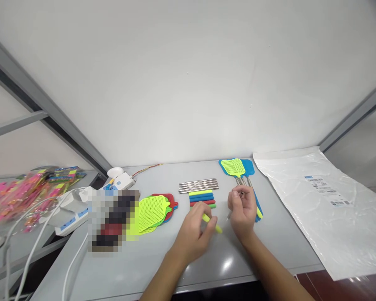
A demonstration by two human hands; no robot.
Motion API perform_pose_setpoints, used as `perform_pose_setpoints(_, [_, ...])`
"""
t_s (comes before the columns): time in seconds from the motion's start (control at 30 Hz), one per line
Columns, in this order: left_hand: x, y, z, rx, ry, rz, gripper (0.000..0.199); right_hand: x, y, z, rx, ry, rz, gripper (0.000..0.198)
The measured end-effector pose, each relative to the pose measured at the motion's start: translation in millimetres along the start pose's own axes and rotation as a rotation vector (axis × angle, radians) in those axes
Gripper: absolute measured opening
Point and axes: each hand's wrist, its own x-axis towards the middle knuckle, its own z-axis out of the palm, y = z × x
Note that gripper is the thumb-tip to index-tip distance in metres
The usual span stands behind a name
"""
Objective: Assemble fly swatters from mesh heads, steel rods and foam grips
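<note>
My left hand [192,234] is closed around a yellow-green fly swatter handle [218,229], which points down to the right. My right hand [242,211] is curled shut on a thin metal rod [242,193]; only small bits of it show at the fingers. Just beyond my left hand lies a row of loose handles [201,196] in yellow, blue, red and green. Several metal rods [199,185] are lined up behind them. Fly swatter heads [153,211] in yellow-green, green, red and blue overlap to the left. Past my right hand rest fly swatters [233,167] with heads, shafts and handles joined.
A white plastic mailing bag [303,196] with a label covers the table's right side. To the left are a power strip [72,219] with white cables, a pixelated dark patch [113,225] and pink packaged goods [28,200]. A white wall [188,83] stands behind the grey table [122,267].
</note>
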Motion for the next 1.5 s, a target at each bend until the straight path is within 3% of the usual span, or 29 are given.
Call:
perform_pose_setpoints(0.1, [-5.6, -5.8, 14.9, -0.012, -0.047, -0.007, 0.013, -0.8, 1.0, -0.3, 0.005, -0.004, 0.006, 0.016])
perform_pose_setpoints(0.23, [-12.8, -12.0, 27.1, -0.046, -0.132, -0.131, 0.019, 0.5, -7.5, 2.1, 0.044, -0.021, 0.040, 0.023])
perform_pose_setpoints(0.43, [-11.7, -8.4, 27.5, -0.156, -0.158, -0.108, 0.029, 5.1, -60.0, 13.7, 0.358, 0.001, 0.080, 0.026])
perform_pose_setpoints(0.6, [-11.1, -9.2, 26.8, -0.192, -0.115, -0.124, 0.028, 5.0, -90.7, 24.9, 0.408, -0.073, 0.032, 0.027])
perform_pose_setpoints(1.5, [-11.7, -13.2, 28.4, -0.290, -0.063, -0.168, 0.028, 0.1, -91.0, 45.5, 0.325, -0.356, 0.048, 0.027])
